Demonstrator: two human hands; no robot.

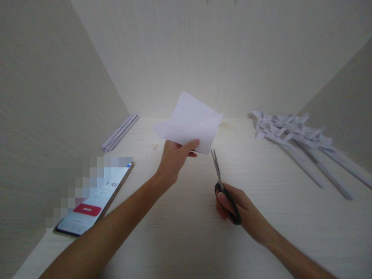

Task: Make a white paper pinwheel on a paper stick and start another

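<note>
Left hand (174, 157) pinches the folded paper (190, 122); right hand (236, 209) grips near-closed scissors (221, 182): open the blades, keep the paper taut.

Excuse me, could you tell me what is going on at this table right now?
A person's left hand holds up a folded white paper sheet above the pale wooden table. The right hand grips black-handled metal scissors, blades nearly closed, tips just below the sheet's corner. A pile of white paper pinwheels on rolled sticks lies to the right, rolled white paper sticks to the left, and a smartphone showing a timer nearby.
</note>
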